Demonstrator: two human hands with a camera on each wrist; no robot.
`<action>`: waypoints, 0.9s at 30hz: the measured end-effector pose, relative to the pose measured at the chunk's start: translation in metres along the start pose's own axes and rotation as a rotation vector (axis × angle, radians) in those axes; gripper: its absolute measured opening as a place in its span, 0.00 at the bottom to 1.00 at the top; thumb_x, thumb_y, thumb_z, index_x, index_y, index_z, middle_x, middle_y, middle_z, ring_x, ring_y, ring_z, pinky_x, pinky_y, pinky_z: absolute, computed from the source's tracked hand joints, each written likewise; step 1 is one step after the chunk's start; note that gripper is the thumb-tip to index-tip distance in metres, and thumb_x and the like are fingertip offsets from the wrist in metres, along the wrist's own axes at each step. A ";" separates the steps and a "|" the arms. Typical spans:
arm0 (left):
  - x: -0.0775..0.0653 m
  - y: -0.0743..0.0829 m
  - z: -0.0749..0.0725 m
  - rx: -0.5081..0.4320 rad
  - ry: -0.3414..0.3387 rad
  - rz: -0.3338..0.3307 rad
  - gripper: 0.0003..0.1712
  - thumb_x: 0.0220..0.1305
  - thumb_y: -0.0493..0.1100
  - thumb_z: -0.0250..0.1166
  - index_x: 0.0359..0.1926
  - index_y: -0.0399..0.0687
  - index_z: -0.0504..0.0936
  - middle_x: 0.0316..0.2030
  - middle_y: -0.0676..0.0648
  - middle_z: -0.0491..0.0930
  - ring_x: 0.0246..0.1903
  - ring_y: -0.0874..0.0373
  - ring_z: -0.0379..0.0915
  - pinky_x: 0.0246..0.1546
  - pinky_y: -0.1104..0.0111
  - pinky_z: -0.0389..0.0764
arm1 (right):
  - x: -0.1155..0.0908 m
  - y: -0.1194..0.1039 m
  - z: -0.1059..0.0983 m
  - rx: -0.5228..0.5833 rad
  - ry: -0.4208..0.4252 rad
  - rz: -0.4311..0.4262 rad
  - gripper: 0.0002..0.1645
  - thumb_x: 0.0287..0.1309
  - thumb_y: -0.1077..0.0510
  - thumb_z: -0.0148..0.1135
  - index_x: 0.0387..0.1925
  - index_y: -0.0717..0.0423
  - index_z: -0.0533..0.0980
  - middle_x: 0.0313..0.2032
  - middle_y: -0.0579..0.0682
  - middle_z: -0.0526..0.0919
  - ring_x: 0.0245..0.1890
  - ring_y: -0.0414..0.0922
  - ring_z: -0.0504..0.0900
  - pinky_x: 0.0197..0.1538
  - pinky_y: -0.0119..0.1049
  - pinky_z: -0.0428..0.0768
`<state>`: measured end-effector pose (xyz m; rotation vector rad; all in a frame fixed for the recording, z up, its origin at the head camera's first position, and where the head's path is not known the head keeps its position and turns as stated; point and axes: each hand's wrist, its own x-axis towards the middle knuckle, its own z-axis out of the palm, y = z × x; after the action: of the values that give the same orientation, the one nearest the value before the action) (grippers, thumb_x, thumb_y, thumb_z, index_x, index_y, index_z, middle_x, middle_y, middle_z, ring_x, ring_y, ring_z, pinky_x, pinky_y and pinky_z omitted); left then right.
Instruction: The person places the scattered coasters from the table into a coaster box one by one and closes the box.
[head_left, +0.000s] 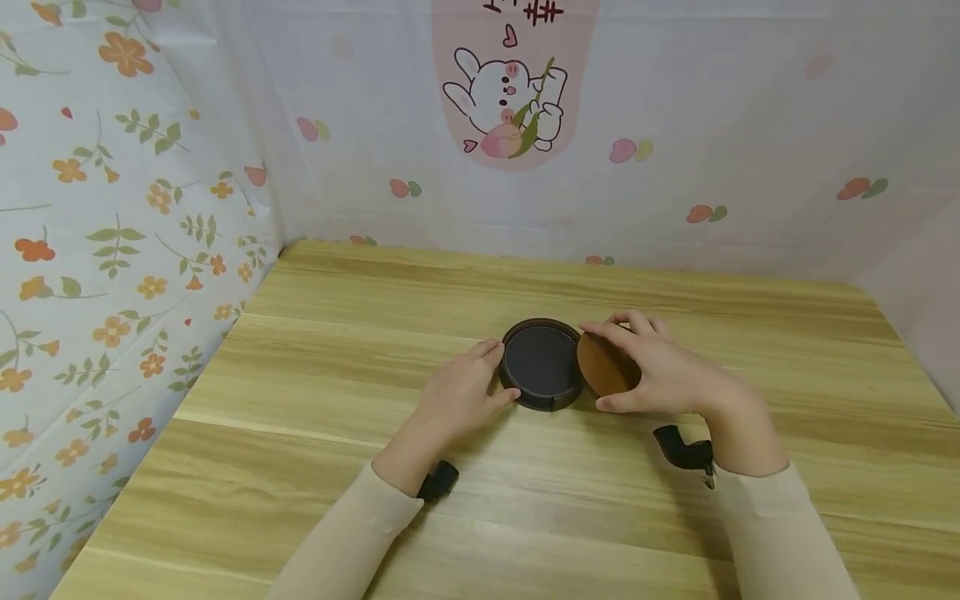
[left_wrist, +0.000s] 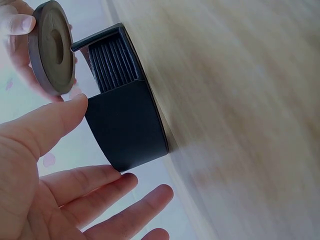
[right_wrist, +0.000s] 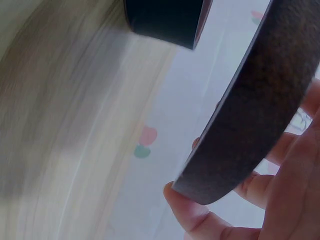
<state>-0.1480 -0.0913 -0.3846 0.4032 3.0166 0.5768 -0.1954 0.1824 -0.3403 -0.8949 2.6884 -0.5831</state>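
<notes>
A round black coaster holder sits on the table, with a flat black coaster on top inside it. Through a slot in its wall, the left wrist view shows several stacked coasters. My left hand holds the holder's left side between thumb and fingertips. To the right, my right hand grips a brown round disc by its edge, tilted and raised beside the holder. The disc's other face, with a round mark at its centre, shows in the left wrist view.
The wood-grain table extends around both hands. A white printed cloth hangs behind it, and a flowered cloth hangs at the left. Black wrist devices show beneath the forearms.
</notes>
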 end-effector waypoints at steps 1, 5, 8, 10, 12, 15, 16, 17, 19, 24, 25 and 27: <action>0.000 0.000 0.000 0.001 0.001 0.000 0.41 0.64 0.58 0.67 0.70 0.41 0.69 0.69 0.44 0.70 0.63 0.47 0.74 0.56 0.56 0.82 | 0.002 -0.001 0.001 0.002 0.000 -0.002 0.55 0.48 0.42 0.76 0.74 0.40 0.60 0.67 0.55 0.61 0.62 0.59 0.59 0.56 0.64 0.74; 0.000 -0.001 0.000 0.012 0.009 0.004 0.41 0.64 0.59 0.67 0.70 0.42 0.69 0.70 0.45 0.70 0.62 0.47 0.75 0.56 0.57 0.82 | 0.010 -0.007 0.005 -0.001 0.002 -0.007 0.55 0.48 0.43 0.77 0.75 0.40 0.60 0.69 0.54 0.60 0.64 0.59 0.58 0.57 0.65 0.73; 0.000 -0.001 -0.002 0.005 0.001 0.000 0.41 0.64 0.59 0.67 0.71 0.42 0.69 0.70 0.45 0.69 0.63 0.47 0.75 0.57 0.57 0.81 | 0.014 -0.011 0.008 -0.004 0.007 -0.020 0.55 0.47 0.43 0.77 0.75 0.39 0.60 0.70 0.54 0.60 0.65 0.59 0.58 0.58 0.65 0.73; 0.000 0.000 -0.002 0.000 -0.008 -0.005 0.41 0.64 0.59 0.67 0.71 0.42 0.69 0.70 0.45 0.69 0.63 0.47 0.74 0.57 0.56 0.81 | 0.017 -0.013 0.011 -0.002 0.008 -0.031 0.55 0.47 0.43 0.77 0.75 0.39 0.60 0.70 0.53 0.60 0.65 0.59 0.59 0.59 0.65 0.73; -0.001 -0.001 -0.002 -0.001 -0.018 -0.008 0.41 0.64 0.59 0.66 0.71 0.42 0.68 0.70 0.45 0.69 0.63 0.48 0.74 0.58 0.56 0.81 | 0.021 -0.014 0.014 0.002 0.009 -0.044 0.55 0.47 0.44 0.77 0.75 0.39 0.60 0.70 0.53 0.60 0.66 0.59 0.58 0.60 0.65 0.73; -0.001 -0.001 -0.001 -0.005 -0.022 -0.007 0.41 0.65 0.58 0.66 0.71 0.42 0.68 0.70 0.45 0.69 0.63 0.48 0.74 0.58 0.56 0.81 | 0.027 -0.016 0.017 0.012 0.010 -0.063 0.56 0.48 0.44 0.77 0.75 0.38 0.59 0.71 0.53 0.59 0.68 0.59 0.57 0.61 0.65 0.72; -0.001 -0.001 -0.001 -0.007 -0.019 -0.005 0.40 0.65 0.58 0.66 0.71 0.42 0.68 0.70 0.45 0.69 0.63 0.47 0.74 0.58 0.56 0.81 | 0.029 -0.017 0.018 0.015 0.010 -0.068 0.56 0.48 0.44 0.77 0.75 0.38 0.59 0.71 0.53 0.59 0.69 0.59 0.56 0.61 0.65 0.72; 0.000 -0.001 -0.001 -0.007 -0.018 -0.003 0.40 0.65 0.58 0.66 0.71 0.42 0.68 0.70 0.45 0.69 0.63 0.47 0.74 0.58 0.56 0.81 | 0.030 -0.018 0.018 0.017 0.012 -0.076 0.56 0.47 0.44 0.77 0.75 0.38 0.59 0.72 0.53 0.59 0.69 0.59 0.56 0.62 0.65 0.71; 0.000 -0.002 -0.002 -0.012 -0.012 0.004 0.40 0.66 0.58 0.66 0.71 0.42 0.68 0.70 0.45 0.69 0.63 0.47 0.74 0.59 0.56 0.80 | 0.034 -0.019 0.019 0.017 0.011 -0.084 0.57 0.47 0.43 0.78 0.76 0.37 0.58 0.72 0.53 0.59 0.70 0.60 0.56 0.62 0.66 0.71; 0.001 -0.002 -0.002 -0.007 -0.011 0.007 0.40 0.65 0.57 0.66 0.71 0.42 0.68 0.70 0.45 0.70 0.63 0.48 0.74 0.60 0.57 0.79 | 0.041 -0.022 0.022 0.011 -0.003 -0.091 0.57 0.46 0.43 0.78 0.76 0.36 0.58 0.73 0.53 0.58 0.71 0.60 0.55 0.63 0.66 0.71; 0.001 -0.002 -0.001 -0.006 -0.012 0.005 0.40 0.65 0.57 0.66 0.71 0.42 0.68 0.70 0.45 0.70 0.63 0.48 0.74 0.60 0.56 0.79 | 0.041 -0.023 0.023 0.013 -0.004 -0.092 0.57 0.46 0.43 0.78 0.76 0.37 0.58 0.73 0.53 0.58 0.71 0.60 0.55 0.62 0.65 0.71; 0.000 -0.002 -0.001 -0.007 -0.015 0.001 0.40 0.65 0.57 0.66 0.71 0.42 0.68 0.70 0.45 0.70 0.63 0.48 0.74 0.60 0.56 0.79 | 0.043 -0.023 0.024 0.016 -0.005 -0.095 0.57 0.46 0.43 0.78 0.76 0.37 0.58 0.73 0.53 0.58 0.71 0.60 0.55 0.62 0.65 0.72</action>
<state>-0.1485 -0.0933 -0.3846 0.4070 2.9995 0.5808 -0.2085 0.1321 -0.3559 -1.0228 2.6447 -0.6197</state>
